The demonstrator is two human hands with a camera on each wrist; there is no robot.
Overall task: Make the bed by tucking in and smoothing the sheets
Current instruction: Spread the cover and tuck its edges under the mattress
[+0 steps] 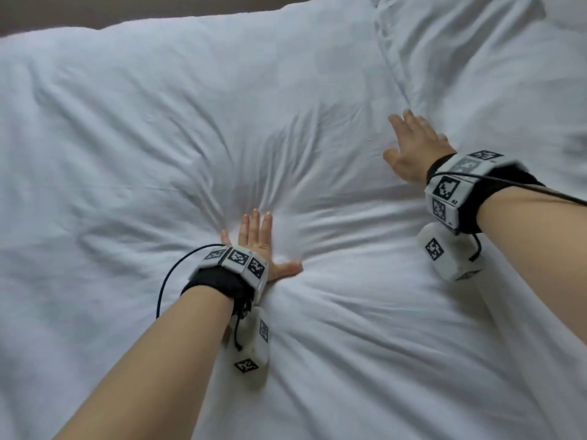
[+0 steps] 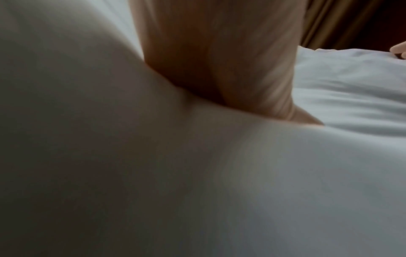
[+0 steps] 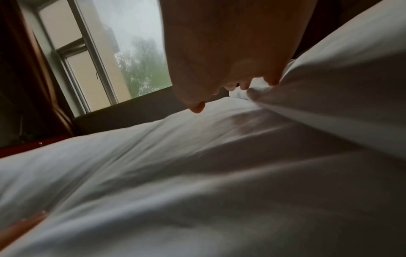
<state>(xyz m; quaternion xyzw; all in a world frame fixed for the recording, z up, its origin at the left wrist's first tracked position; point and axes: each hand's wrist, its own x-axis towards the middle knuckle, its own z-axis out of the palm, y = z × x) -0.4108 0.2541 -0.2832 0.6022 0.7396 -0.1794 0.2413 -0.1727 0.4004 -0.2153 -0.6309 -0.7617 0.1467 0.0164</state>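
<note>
A white sheet (image 1: 158, 138) covers the whole bed, with creases fanning out from a dent near the middle. My left hand (image 1: 259, 241) lies flat in that dent, fingers straight and thumb spread, pressing the cloth down. My right hand (image 1: 413, 144) lies flat farther right, its fingers stretched toward a raised fold (image 1: 394, 61) of white bedding. In the left wrist view the palm (image 2: 219, 52) sinks into the sheet (image 2: 263, 173). In the right wrist view the fingertips (image 3: 197, 107) hang just over the sheet (image 3: 175, 173), beside the raised fold (image 3: 340, 78).
A puffy white pillow or duvet mound (image 1: 524, 74) rises at the upper right. A dark strip (image 1: 95, 7) runs beyond the bed's far edge. The right wrist view shows a window (image 3: 110, 52) and a dark wood frame (image 3: 22, 149) past the bed.
</note>
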